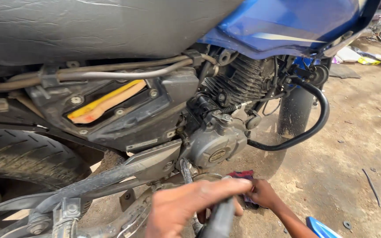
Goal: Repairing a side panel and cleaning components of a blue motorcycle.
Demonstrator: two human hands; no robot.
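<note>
Gripping a dark tool handle (220, 218), the left hand (186, 207) is held under the engine (217, 143); a rag (243, 176) is pinched in the right hand (263, 194) for wiping.

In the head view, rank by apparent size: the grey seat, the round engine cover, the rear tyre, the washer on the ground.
1. grey seat
2. rear tyre, partly hidden
3. round engine cover
4. washer

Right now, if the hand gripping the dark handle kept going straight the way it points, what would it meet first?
The left hand points right, toward the right hand holding a red cloth under the grey engine casing. It would probably meet that hand first, though depth is unclear.
</note>
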